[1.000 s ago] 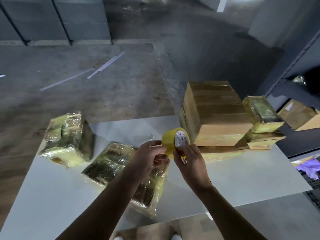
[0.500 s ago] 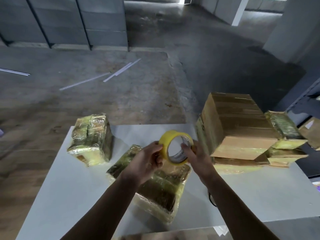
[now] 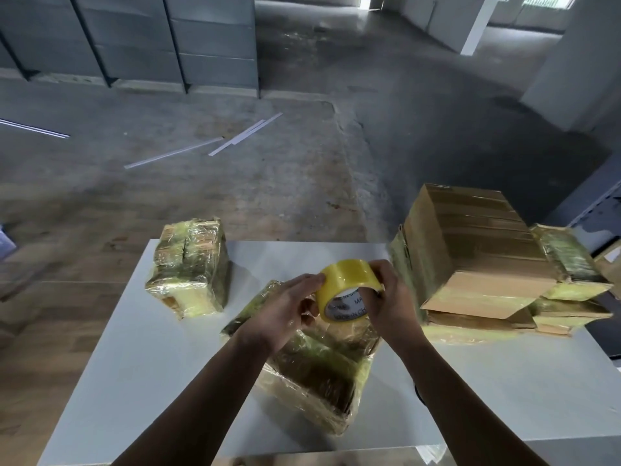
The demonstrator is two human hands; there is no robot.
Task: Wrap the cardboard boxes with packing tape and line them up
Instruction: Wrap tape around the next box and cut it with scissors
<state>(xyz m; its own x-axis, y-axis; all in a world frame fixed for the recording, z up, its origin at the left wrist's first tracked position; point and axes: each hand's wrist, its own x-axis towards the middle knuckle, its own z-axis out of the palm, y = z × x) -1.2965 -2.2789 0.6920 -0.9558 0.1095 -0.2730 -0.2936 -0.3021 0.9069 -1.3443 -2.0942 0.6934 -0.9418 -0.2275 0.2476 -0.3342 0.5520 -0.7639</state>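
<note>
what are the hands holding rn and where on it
A yellow packing tape roll, in both hands. The right hand grips its right rim, thumb on the core face; the left hand pinches the outer band on its left side.

A roll of yellow packing tape (image 3: 349,290) is held above a white table (image 3: 141,381), gripped by the left hand (image 3: 285,311) and the right hand (image 3: 389,301). A tape-wrapped box (image 3: 316,375) lies under the hands. Another wrapped box (image 3: 190,267) stands at the table's far left. A stack of boxes (image 3: 477,264) is seen at the right.
</note>
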